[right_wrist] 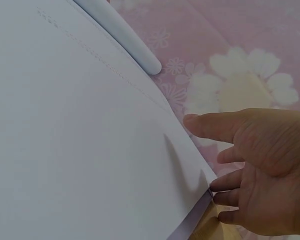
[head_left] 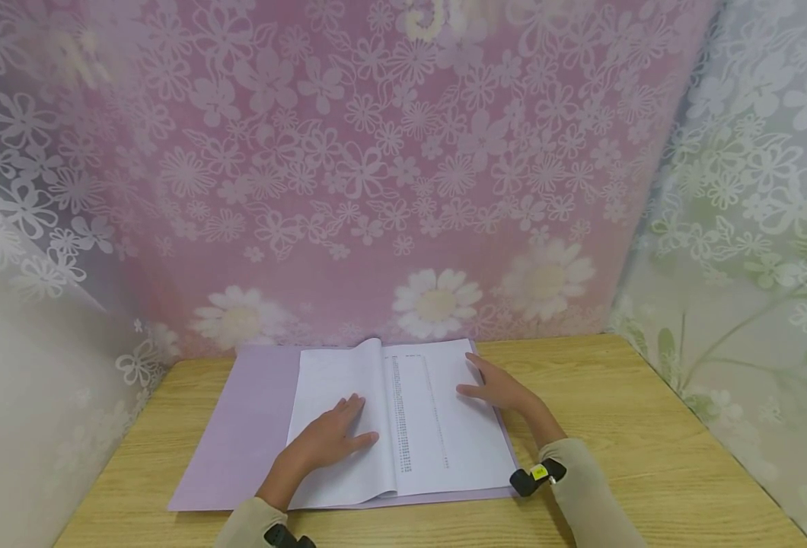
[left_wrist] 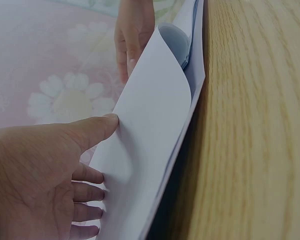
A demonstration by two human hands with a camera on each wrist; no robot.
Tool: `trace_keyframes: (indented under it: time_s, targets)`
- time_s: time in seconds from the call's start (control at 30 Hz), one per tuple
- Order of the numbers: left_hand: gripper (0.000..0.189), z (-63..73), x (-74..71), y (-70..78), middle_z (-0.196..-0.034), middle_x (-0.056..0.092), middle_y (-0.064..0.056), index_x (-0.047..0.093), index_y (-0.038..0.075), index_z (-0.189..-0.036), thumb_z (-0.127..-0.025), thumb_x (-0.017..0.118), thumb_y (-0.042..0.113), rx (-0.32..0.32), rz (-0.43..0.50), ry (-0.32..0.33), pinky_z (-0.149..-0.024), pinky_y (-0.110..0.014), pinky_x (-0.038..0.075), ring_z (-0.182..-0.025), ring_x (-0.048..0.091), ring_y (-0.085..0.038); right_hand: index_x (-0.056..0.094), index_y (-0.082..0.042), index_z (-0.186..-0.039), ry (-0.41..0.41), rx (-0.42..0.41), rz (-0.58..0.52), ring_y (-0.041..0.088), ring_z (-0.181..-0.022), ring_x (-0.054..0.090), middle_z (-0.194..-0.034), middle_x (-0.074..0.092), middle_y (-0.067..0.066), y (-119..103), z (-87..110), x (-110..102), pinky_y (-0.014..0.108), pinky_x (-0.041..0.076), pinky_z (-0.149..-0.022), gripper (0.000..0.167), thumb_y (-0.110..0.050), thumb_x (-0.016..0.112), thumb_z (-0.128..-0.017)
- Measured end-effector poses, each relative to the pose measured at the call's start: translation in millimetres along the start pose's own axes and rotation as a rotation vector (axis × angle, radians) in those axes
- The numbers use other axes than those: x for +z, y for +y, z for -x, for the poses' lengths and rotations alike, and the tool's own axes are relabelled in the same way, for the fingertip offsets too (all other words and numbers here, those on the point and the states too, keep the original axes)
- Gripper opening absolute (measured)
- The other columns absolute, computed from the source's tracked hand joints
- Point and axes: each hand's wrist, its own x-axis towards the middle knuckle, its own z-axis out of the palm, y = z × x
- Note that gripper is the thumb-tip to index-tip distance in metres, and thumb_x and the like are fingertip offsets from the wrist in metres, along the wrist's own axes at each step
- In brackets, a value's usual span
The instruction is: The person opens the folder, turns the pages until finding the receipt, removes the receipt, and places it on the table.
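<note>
An open purple folder [head_left: 239, 426] lies flat with white sheets in it. Its left page [head_left: 331, 373] bulges near the fold, and its right page [head_left: 475, 441] carries columns of small print. My left hand [head_left: 328, 438] rests on the left page with its fingers extended; the left wrist view shows its thumb and fingertips touching the white paper [left_wrist: 140, 125]. At the right page's outer edge is my right hand [head_left: 506, 388], thumb and fingers spread. In the right wrist view the fingertips are by the page corner, and contact is hard to tell.
The folder lies on a wood-grain table [head_left: 602, 411], its far edge close to a pink flowered backdrop [head_left: 376, 190]. Another flowered panel [head_left: 753, 266] stands along the right side. A dark band with a yellow label [head_left: 539, 473] sits on the right wrist.
</note>
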Motion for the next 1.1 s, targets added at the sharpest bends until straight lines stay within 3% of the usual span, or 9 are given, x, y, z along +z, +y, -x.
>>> trace_keyframes:
  time_s: [0.57,0.73,0.93,1.1]
  targets:
    - [0.082,2.8,-2.7,2.9,-0.164,0.036,-0.019,0.038,0.002,-0.156,-0.096,0.065,0.051,0.01,0.02,-0.009,-0.12,-0.061,0.032,-0.153,0.03,-0.041,0.025,-0.004,-0.161,0.012,-0.013,-0.005,0.048,-0.153,0.022,-0.166,0.023,0.026,3.8,-3.4,0.4,0.062,0.026,-0.123,0.083,-0.034,0.069,-0.098]
    - [0.082,3.2,-3.5,3.1,-0.163,0.036,-0.019,0.038,0.001,-0.156,-0.096,0.065,0.051,0.013,0.016,-0.005,-0.121,-0.061,0.032,-0.153,0.03,-0.041,0.025,-0.003,-0.161,0.041,-0.054,-0.032,0.048,-0.153,0.022,-0.167,0.023,0.025,-0.1,-1.7,-3.2,0.062,0.026,-0.123,0.08,-0.031,0.068,-0.099]
    - [0.083,3.4,-2.9,3.6,-0.163,0.036,-0.019,0.038,0.002,-0.156,-0.096,0.066,0.051,0.001,0.024,-0.006,-0.121,-0.061,0.032,-0.153,0.03,-0.041,0.027,-0.001,-0.16,0.095,-0.094,-0.097,0.05,-0.147,0.035,-0.165,0.027,0.025,-4.2,-1.9,-6.8,0.059,0.035,-0.118,0.073,-0.024,0.064,-0.101]
    - [0.083,1.8,-1.3,2.0,-0.164,0.036,-0.019,0.038,0.002,-0.156,-0.096,0.065,0.052,0.003,0.025,-0.003,-0.121,-0.061,0.032,-0.153,0.03,-0.041,0.031,-0.003,-0.159,0.122,-0.1,-0.091,0.053,-0.141,0.043,-0.164,0.03,0.026,-5.3,-2.6,-5.8,0.06,0.042,-0.113,0.07,-0.026,0.064,-0.102]
